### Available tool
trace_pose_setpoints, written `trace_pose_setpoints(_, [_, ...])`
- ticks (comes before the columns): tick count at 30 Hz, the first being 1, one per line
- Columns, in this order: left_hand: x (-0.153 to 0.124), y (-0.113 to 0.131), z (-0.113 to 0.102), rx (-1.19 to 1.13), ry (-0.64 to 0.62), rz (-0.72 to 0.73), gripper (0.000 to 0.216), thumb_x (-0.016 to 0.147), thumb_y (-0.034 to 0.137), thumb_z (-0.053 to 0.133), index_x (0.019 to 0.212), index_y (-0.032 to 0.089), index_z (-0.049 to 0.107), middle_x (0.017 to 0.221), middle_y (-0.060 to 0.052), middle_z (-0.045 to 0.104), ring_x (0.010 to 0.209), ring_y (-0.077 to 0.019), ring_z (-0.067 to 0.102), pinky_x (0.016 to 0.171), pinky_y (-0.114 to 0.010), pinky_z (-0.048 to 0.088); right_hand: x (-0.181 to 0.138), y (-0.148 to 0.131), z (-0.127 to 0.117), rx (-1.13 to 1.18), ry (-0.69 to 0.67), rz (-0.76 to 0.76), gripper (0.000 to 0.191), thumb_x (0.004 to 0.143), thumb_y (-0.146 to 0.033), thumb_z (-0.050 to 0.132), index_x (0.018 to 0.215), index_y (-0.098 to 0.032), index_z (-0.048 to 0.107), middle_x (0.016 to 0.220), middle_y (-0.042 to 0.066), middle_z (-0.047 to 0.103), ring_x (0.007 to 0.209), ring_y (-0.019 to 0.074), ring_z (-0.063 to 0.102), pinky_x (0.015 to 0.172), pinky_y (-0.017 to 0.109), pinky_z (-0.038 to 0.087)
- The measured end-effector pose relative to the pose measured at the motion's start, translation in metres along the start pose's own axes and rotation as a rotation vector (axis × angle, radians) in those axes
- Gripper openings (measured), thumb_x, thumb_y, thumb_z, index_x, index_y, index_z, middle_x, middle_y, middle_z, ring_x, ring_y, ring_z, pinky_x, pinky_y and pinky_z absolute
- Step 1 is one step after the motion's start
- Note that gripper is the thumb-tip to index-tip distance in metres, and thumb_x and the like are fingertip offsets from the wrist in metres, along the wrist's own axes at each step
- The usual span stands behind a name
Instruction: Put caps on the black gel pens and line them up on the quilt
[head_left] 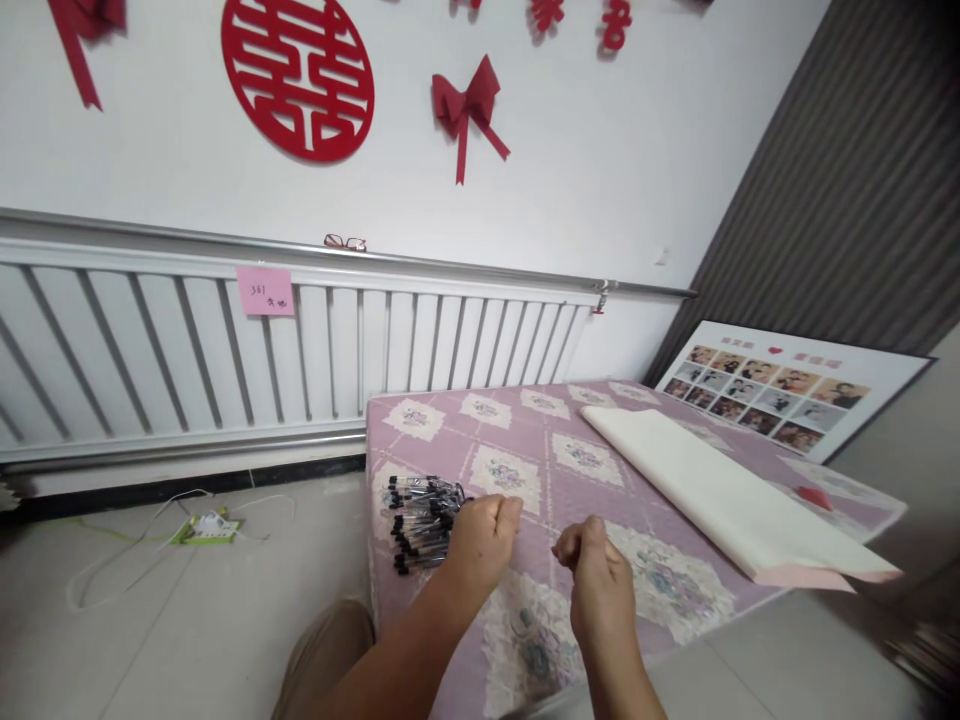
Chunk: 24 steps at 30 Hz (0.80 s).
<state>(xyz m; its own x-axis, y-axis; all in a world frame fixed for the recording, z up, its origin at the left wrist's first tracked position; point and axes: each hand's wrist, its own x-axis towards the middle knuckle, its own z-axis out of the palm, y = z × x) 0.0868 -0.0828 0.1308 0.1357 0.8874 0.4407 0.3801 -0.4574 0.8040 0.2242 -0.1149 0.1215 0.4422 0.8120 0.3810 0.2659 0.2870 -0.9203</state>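
Both of my hands hover over the front part of a bed-like surface [532,505] with a purple, flower-patterned cover. My left hand [484,545] is closed, thumb on top, beside a pile of pens [421,530] with black caps and clear barrels. It covers part of the pile's right side. A short gap to the right, my right hand [604,590] is also closed, thumb pressed against curled fingers. Whatever either hand holds, if anything, is hidden or too small to make out.
A folded cream sheet [705,480] lies at the right, before a leaning photo board [780,385]. Behind runs a white radiator [330,350] with glasses [345,242] above it and a pink note [265,291]. A power strip [208,527] with cords lies on the floor.
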Motion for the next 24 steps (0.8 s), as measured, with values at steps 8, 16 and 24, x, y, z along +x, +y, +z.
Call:
trace_pose_setpoints(8, [-0.045, -0.101, 0.009, 0.167, -0.016, -0.225, 0.018, 0.085, 0.019, 0.043, 0.084, 0.017, 0.061, 0.088, -0.004, 0.063, 0.084, -0.0167, 0.055, 0.077, -0.027, 0.039, -0.025, 0.091, 0.010, -0.341, -0.241, 0.019, 0.029, 0.076, -0.046, 0.051, 0.064, -0.020, 0.059, 0.060, 0.001, 0.060, 0.060, 0.0184, 0.055, 0.060, 0.028, 0.043])
trace_pose_setpoints(16, [-0.080, -0.134, 0.016, 0.448, -0.063, -0.199, 0.022, 0.085, 0.012, 0.044, 0.090, 0.021, 0.063, 0.094, -0.002, 0.061, 0.094, -0.0185, 0.051, 0.086, -0.030, 0.036, -0.048, 0.138, 0.027, -0.632, -0.301, -0.118, 0.026, 0.081, -0.033, 0.047, 0.085, -0.020, 0.069, 0.086, 0.007, 0.070, 0.085, 0.0228, 0.063, 0.079, 0.032, 0.045])
trace_pose_setpoints(24, [-0.075, -0.135, 0.018, 0.754, -0.114, -0.155, 0.014, 0.087, 0.020, 0.051, 0.094, 0.025, 0.062, 0.095, -0.002, 0.057, 0.098, -0.0201, 0.048, 0.087, -0.034, 0.032, -0.047, 0.139, 0.032, -0.835, -0.338, -0.232, 0.021, 0.084, -0.031, 0.048, 0.089, -0.022, 0.067, 0.086, 0.005, 0.069, 0.081, 0.0206, 0.061, 0.074, 0.030, 0.042])
